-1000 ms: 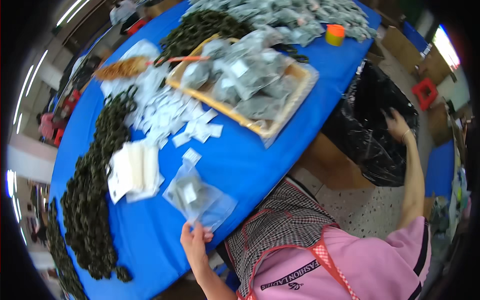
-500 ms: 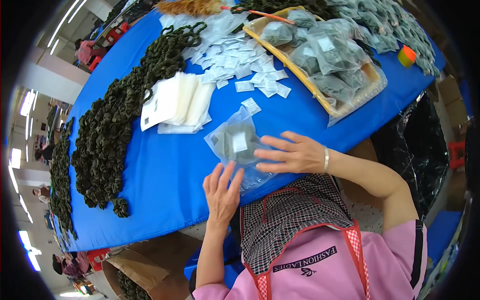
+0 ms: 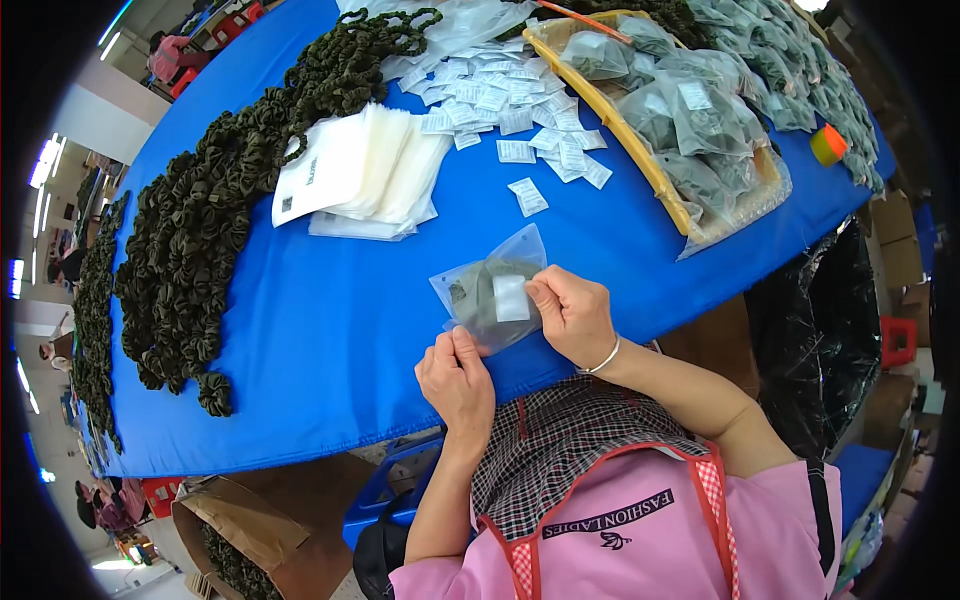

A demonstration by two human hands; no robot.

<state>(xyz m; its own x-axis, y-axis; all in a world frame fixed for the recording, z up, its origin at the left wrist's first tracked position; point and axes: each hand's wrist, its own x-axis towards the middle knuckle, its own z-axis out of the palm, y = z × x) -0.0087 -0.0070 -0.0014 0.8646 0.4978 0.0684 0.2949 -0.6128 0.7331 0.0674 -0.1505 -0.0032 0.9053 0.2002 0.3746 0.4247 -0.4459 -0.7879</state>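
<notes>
Between my hands is a frosted plastic bag (image 3: 482,298) with a dark green scrunchie inside and a small white packet (image 3: 511,298) showing through the film. My left hand (image 3: 456,375) pinches the bag's lower left corner between thumb and fingers. On the opposite side my right hand (image 3: 574,314), with a silver bangle at the wrist, grips the edge beside the white packet. The bag is raised a little at the table's near edge, its pointed corners facing away from me.
Left of centre lie a stack of flat frosted bags (image 3: 345,170) and a long heap of dark green scrunchies (image 3: 200,250). White packets (image 3: 515,150) are scattered beyond. A yellow-edged tray (image 3: 640,150) holds filled bags; an orange and green tape roll (image 3: 828,145) sits at right.
My spread fingers have closed on the bag's two sides. The bag's loose lower part, spread out before, is now gathered in my hands. The head view has shifted slightly.
</notes>
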